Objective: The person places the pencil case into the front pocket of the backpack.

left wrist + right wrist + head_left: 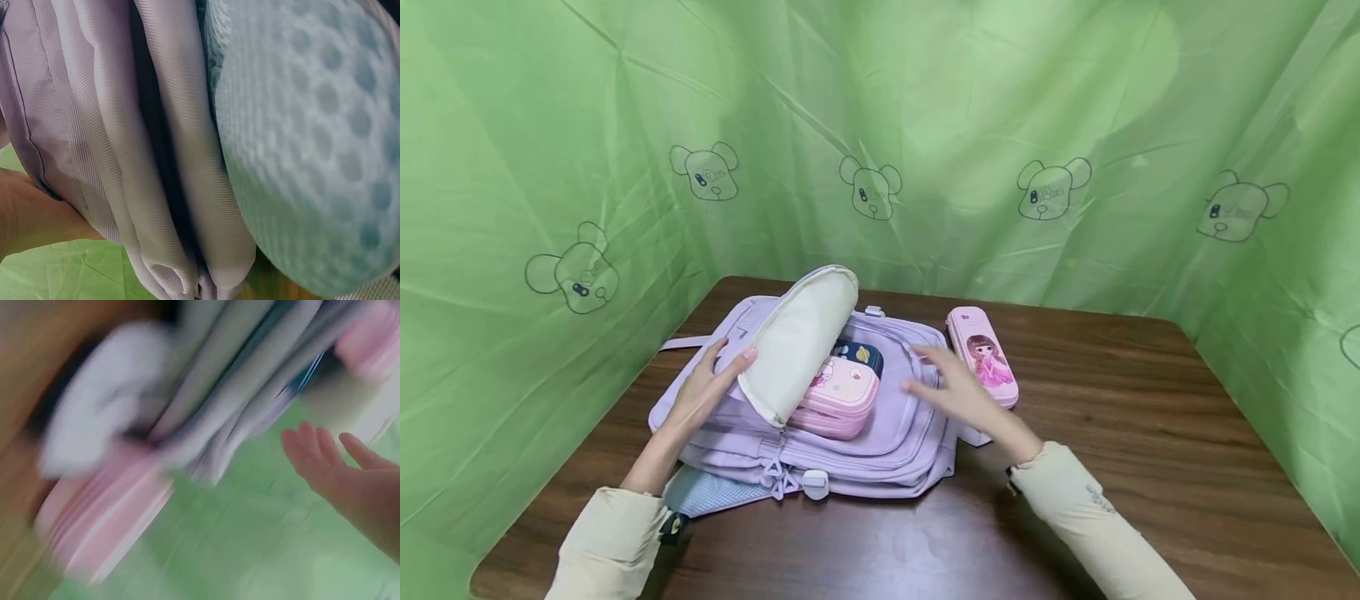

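A lilac backpack (pixel 891 417) lies on the table with the cream-lined flap (pixel 801 350) of its front pocket folded up. Inside the pocket sit a pink pencil case (pixel 846 387) and a dark blue case (pixel 861 354), partly covered by the flap. My left hand (pixel 703 387) rests on the bag's left side, fingers spread, thumb tip at the flap's edge. Above the bag's right side is my right hand (pixel 955 387), fingers extended and holding nothing; its palm (pixel 350 478) shows in the right wrist view. Just beyond it lies another pink pencil case (pixel 981 358) with a doll picture.
A pale blue mesh strap (pixel 715 490) sticks out under the bag's near left side. Zip pulls (pixel 778 479) and a white buckle (pixel 816 484) hang at its front. Green curtains (pixel 955 100) surround the brown wooden table (pixel 1120 417).
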### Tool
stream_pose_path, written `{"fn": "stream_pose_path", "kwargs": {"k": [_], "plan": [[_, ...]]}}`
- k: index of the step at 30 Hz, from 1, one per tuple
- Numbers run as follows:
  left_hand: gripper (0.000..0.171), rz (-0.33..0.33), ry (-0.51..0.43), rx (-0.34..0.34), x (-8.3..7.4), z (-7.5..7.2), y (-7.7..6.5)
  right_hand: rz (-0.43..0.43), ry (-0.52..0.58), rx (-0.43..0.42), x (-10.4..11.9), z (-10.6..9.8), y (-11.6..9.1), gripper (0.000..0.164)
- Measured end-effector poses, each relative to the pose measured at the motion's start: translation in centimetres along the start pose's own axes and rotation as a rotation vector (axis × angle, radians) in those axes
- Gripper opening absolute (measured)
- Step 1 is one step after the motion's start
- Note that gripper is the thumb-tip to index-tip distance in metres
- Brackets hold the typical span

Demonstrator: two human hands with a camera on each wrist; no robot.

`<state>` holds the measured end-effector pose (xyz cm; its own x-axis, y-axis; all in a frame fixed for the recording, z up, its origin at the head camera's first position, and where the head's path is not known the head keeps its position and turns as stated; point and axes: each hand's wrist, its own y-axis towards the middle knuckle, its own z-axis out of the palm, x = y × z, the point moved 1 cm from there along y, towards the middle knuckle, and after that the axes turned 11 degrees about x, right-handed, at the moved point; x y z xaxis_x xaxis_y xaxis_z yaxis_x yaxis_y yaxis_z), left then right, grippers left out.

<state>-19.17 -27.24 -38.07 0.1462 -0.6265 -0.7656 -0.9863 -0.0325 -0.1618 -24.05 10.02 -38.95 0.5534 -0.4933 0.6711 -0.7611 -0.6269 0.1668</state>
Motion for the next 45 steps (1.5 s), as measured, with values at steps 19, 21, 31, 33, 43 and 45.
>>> {"fn": "stream_pose_path", "kwargs": {"k": [19, 21, 31, 33, 43, 45], "plan": [[0.092, 0.027, -0.007, -0.012, 0.1, 0.1, -0.2, 0.379, -0.234, 0.108, -9.2, -4.0, -3.6, 0.083], [0.092, 0.027, -0.003, -0.016, 0.1, 0.1, -0.1, 0.368, -0.24, 0.101, -9.3, -3.9, -3.7, 0.085], [0.092, 0.038, 0.003, -0.021, 0.4, 0.3, 0.1, 0.341, -0.264, 0.062, -9.3, -4.0, -3.7, 0.087], [0.092, 0.042, 0.003, -0.025, 0.4, 0.3, 0.0, 0.337, -0.27, 0.058, -9.4, -4.3, -3.8, 0.086], [0.093, 0.01, 0.055, 0.026, 0.3, 0.1, 0.0, 0.362, -0.228, 0.062, -10.6, -5.1, -4.2, 0.088], [0.093, 0.005, 0.065, 0.033, 0.3, 0.1, 0.0, 0.375, -0.212, 0.055, -10.7, -5.0, -4.2, 0.089]]}}
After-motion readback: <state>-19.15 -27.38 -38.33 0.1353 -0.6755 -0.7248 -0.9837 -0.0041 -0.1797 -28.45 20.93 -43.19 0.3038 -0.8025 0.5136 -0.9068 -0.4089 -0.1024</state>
